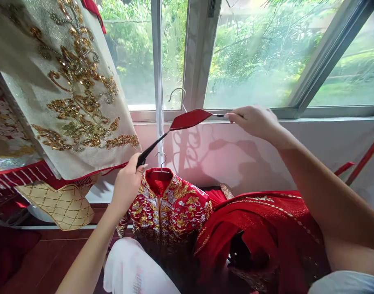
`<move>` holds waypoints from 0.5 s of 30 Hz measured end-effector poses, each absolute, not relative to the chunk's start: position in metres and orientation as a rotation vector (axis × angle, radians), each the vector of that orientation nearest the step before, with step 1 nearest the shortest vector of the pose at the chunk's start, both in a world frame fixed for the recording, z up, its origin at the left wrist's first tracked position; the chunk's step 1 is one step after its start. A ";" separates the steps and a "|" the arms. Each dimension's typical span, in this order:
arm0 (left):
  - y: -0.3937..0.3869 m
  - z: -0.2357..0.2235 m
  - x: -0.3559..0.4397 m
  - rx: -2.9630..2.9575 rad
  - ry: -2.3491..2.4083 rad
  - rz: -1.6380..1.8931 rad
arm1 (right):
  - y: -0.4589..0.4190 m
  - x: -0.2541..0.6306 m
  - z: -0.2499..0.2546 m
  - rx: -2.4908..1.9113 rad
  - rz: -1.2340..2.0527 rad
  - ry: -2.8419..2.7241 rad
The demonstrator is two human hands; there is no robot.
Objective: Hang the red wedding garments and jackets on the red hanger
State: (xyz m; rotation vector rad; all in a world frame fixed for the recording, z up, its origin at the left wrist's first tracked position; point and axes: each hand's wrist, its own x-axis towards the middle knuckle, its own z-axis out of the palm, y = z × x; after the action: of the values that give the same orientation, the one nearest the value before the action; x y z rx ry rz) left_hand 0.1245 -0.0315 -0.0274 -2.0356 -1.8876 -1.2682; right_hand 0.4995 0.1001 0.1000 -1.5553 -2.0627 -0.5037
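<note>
Raised in front of the window, a clothes hanger [151,150] spans my two hands, with a silver hook [178,90] standing up behind its middle. A flat red piece [191,119] covers that middle; how it is fixed on cannot be told. My left hand [128,183] is closed around the black end, which slopes down to the left. The fingers of my right hand [254,122] pinch the thin far end. Just below hangs a red jacket [171,202] with gold and silver embroidery, upright on its own hanger, close to my left hand.
At left hangs a cream garment [82,81] with gold beading, above a cream quilted piece [58,204]. Red beaded fabric [260,220] is heaped at lower right. A thin white pole [159,81] stands before the window [266,61]. My white-clad leg [137,267] is below.
</note>
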 end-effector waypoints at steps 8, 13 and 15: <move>-0.054 -0.001 0.094 -1.905 -1.959 -1.108 | 0.082 0.453 0.095 -1.434 -0.462 -2.043; -0.062 -0.012 0.081 -1.892 -1.909 -1.029 | 0.083 0.452 0.067 -1.435 -0.475 -2.023; -0.067 -0.026 0.071 -1.867 -1.934 -0.982 | 0.087 0.447 0.048 -1.413 -0.403 -2.067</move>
State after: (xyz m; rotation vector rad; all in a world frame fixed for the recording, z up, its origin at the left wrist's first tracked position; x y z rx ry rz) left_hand 0.0705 -0.0666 -0.0264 -1.8671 -1.9338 -0.9817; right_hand 0.4473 0.0870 0.0480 -1.4127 -2.0675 -0.4026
